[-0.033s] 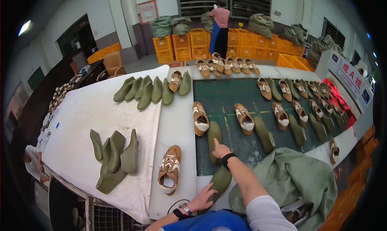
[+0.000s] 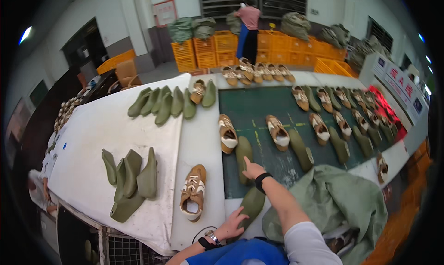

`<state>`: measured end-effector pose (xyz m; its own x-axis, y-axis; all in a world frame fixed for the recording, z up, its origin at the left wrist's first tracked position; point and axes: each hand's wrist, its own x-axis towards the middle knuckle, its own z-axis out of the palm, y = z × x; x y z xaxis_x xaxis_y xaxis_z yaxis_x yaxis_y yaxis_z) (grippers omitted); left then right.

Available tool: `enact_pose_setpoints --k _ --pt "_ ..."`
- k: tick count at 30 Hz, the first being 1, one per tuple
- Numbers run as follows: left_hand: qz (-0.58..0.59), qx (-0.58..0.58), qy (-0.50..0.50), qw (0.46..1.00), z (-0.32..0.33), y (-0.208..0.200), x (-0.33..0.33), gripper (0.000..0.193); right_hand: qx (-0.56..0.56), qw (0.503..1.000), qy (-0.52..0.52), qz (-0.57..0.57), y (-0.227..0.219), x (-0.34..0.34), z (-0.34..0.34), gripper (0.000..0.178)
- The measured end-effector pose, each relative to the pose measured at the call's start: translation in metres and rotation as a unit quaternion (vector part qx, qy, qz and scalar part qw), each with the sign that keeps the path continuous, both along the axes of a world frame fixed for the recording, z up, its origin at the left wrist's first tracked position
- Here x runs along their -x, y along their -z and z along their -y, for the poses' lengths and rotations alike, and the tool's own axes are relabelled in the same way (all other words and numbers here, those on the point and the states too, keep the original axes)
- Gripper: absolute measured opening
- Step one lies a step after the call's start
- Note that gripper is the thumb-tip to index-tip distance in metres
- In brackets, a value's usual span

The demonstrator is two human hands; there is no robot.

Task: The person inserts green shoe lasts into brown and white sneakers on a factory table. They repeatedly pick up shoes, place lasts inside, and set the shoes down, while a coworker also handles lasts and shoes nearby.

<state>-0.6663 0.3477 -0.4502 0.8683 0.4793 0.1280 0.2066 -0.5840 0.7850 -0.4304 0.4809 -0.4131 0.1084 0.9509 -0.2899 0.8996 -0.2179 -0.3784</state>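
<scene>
A green shoe last [image 2: 243,150] lies on the dark green belt, right of a brown-and-white sneaker [image 2: 227,134]. Over its near end is my right hand [image 2: 252,169], index finger extended along it and the other fingers curled and partly hidden. Closer to me, another green shoe last [image 2: 253,203] sits slanted at the table's near edge. My left hand [image 2: 232,224] has its fingers curved over that one's left side. A single brown sneaker [image 2: 193,193] rests on the white strip to the left of my hands.
Several lasts [image 2: 132,170] stand on the white cloth [image 2: 88,140] at left, and more lie farther back. Sneakers and lasts line the belt [image 2: 259,101]. A green sack [image 2: 328,205] bunches beside my right forearm. Beyond, a person [image 2: 249,24] stands by orange crates [image 2: 184,52].
The view has shifted a little, so the scene sits slightly farther left and up. Both hands remain on the same two lasts.
</scene>
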Motion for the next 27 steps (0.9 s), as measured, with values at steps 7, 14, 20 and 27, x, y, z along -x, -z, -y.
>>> enact_pose_setpoints --k 7,14,20,27 --pt "-0.015 -0.026 -0.008 1.000 -0.003 -0.002 0.003 0.049 -0.236 0.956 -0.022 -0.175 -0.040 -0.080 0.173 0.031" --pt "-0.060 -0.243 0.089 0.964 0.017 -0.077 -0.050 0.060 0.006 0.857 0.440 -0.269 0.019 -0.123 0.469 0.031" --pt "0.031 -0.264 0.412 0.871 0.103 -0.066 -0.176 0.065 -0.040 0.795 0.604 0.038 0.126 -0.083 0.619 0.050" --pt "-0.241 -0.270 0.500 0.787 0.111 -0.019 -0.211 0.068 -0.174 0.576 0.756 0.257 0.039 -0.118 0.705 0.044"
